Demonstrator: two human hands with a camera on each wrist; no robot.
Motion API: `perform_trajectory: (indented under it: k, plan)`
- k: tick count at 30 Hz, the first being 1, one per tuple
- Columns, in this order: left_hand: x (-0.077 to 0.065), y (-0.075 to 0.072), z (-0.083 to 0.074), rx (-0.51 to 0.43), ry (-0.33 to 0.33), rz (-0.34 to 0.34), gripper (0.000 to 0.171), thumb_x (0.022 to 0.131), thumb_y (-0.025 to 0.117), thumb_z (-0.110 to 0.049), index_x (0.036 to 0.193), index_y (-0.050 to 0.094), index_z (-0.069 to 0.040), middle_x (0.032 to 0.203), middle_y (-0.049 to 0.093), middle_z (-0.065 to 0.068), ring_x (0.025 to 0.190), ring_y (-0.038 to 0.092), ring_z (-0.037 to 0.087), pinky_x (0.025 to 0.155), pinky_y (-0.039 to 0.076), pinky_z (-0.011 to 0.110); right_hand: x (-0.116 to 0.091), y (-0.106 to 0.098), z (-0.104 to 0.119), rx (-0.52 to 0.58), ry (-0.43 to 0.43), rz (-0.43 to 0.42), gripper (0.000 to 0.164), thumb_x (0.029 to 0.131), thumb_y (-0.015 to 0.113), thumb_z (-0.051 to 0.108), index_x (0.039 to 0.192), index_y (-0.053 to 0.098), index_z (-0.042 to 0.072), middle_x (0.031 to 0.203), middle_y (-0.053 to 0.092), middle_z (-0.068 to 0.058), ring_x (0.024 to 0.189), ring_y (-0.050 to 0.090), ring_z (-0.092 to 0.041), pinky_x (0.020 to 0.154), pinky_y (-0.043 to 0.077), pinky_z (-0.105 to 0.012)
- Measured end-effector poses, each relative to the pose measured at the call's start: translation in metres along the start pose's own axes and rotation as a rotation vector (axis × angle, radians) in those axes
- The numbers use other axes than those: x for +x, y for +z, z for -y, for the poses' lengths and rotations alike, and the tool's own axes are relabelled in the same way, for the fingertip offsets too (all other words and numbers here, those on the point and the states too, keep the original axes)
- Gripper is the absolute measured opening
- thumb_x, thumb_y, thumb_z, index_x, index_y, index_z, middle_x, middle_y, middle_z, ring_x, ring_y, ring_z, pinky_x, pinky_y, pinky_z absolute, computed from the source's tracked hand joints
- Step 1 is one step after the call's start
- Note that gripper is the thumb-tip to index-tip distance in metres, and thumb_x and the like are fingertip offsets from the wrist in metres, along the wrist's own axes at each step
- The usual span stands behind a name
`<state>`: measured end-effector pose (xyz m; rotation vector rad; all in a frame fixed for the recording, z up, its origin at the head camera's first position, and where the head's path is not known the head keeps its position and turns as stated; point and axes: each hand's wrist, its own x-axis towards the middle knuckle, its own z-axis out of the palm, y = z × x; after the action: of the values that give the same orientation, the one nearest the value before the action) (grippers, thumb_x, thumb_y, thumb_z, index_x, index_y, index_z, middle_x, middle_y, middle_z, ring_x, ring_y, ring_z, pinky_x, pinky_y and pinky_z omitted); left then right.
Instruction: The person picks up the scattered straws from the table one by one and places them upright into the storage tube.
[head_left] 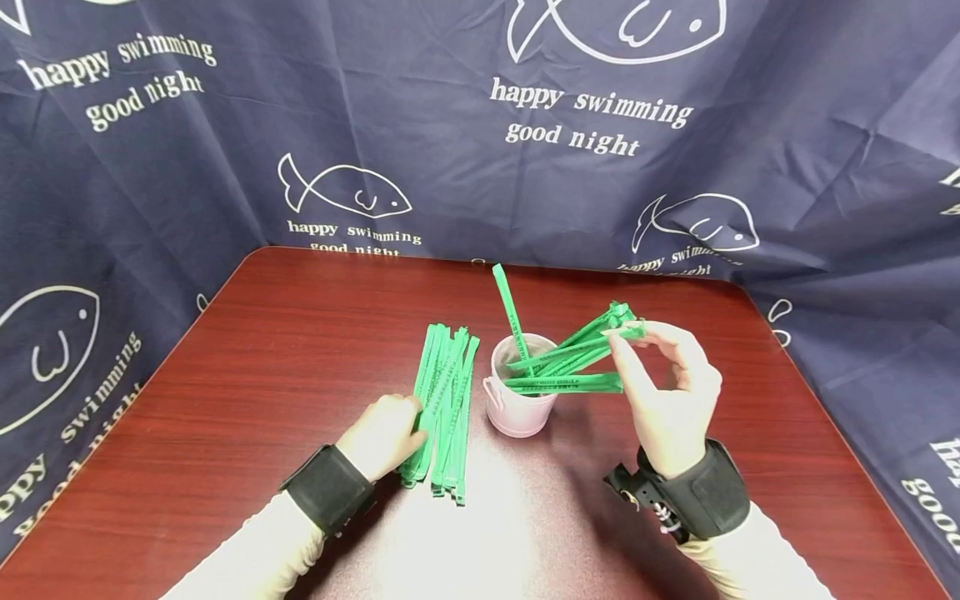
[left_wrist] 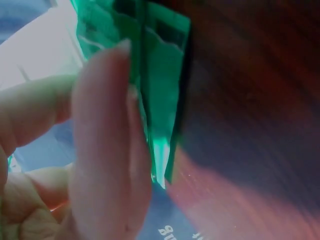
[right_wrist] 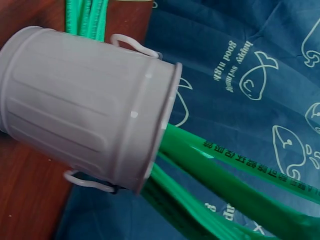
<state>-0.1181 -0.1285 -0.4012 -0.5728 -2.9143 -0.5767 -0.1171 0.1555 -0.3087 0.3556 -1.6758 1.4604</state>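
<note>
Green wrapped straws (head_left: pixel 573 354) lean out of a small pale pink bucket (head_left: pixel 517 417), most tilting right and one standing taller at the back left. My right hand (head_left: pixel 671 392) pinches the upper end of a wrapped straw between thumb and index finger, above the bucket's right side. In the right wrist view, the ribbed bucket (right_wrist: pixel 75 100) shows side handles, and printed straws (right_wrist: pixel 240 160) extend from its mouth. A pile of wrapped straws (head_left: pixel 442 408) lies left of the bucket. Against its left edge rests my left hand (head_left: pixel 381 435); straw ends (left_wrist: pixel 162 65) lie beside its fingers.
Everything stands on a reddish-brown wooden table (head_left: pixel 315 325). A dark blue curtain (head_left: pixel 420 108) with white fish and lettering hangs behind and along the sides. A bright glare falls on the tabletop's near middle.
</note>
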Motion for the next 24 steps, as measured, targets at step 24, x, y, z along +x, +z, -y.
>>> perform_trajectory:
  k: [24]
  plan:
    - [0.001,-0.008,-0.004,-0.117,-0.004,-0.191,0.021,0.077,0.062,0.002,0.098,0.066,0.004,0.079,0.065,0.010,0.071,0.065,0.021,0.068,0.056,0.037,-0.015,0.002,-0.032,-0.408,0.027,0.356,0.021,0.079,0.079,0.008,0.099,0.072,0.007,0.087,0.075,-0.005,0.085,0.064,-0.019,0.075,0.040,-0.026]
